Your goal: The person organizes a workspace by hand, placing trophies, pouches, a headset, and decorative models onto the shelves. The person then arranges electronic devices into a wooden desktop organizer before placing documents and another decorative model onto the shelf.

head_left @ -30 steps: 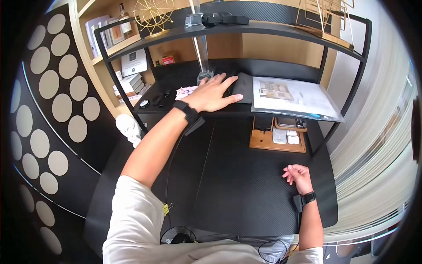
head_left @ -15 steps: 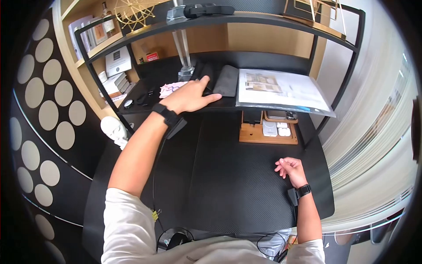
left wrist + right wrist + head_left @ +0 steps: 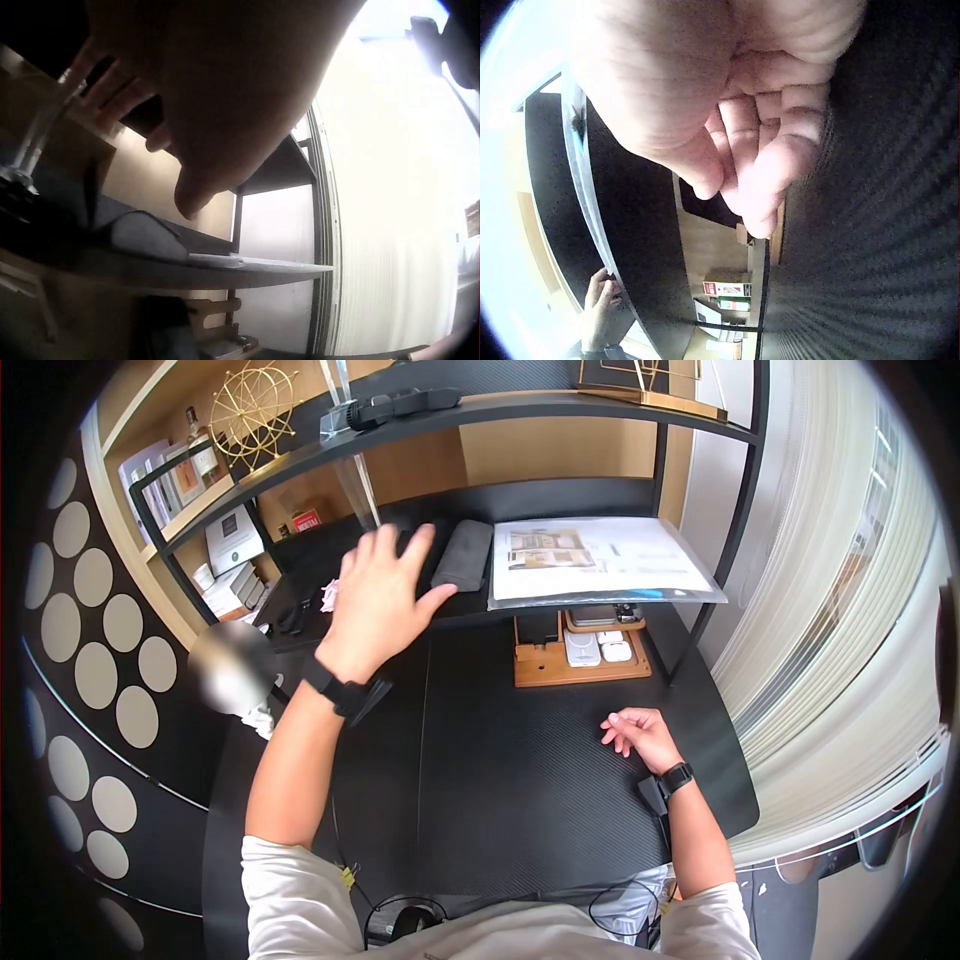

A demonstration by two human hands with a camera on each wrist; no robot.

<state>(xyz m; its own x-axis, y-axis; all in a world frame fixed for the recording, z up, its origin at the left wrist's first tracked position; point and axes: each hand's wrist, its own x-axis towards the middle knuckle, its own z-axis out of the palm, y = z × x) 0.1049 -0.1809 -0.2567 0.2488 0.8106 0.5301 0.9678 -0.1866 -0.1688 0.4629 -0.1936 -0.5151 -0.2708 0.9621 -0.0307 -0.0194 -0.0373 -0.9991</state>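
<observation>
My left hand [image 3: 378,605] is raised before the black shelf [image 3: 450,605], fingers spread and nothing in its grasp. Just right of its thumb lies a dark grey pouch [image 3: 466,558]. Behind the hand a pink patterned item [image 3: 330,596] is mostly hidden. In the left wrist view the same hand [image 3: 217,90] appears above the pouch [image 3: 146,236], fingers apart. My right hand [image 3: 642,737] is at the right of the black desk [image 3: 500,790], its fingers loosely curled. The right wrist view shows that hand [image 3: 727,112] holding nothing, close over the desk surface.
A clear sleeve of printed papers [image 3: 600,565] lies on the shelf, its front edge overhanging. Below stands a wooden organizer [image 3: 540,668] with a white earbud case [image 3: 616,651]. A white bust [image 3: 232,675] is at left. Above, the upper shelf [image 3: 560,405] carries a golden wheel ornament [image 3: 254,415].
The head view has swung, shifting the scene leftward. My left hand has come off the shelf area near the pouch and rises with spread fingers. The right hand keeps its pose.
</observation>
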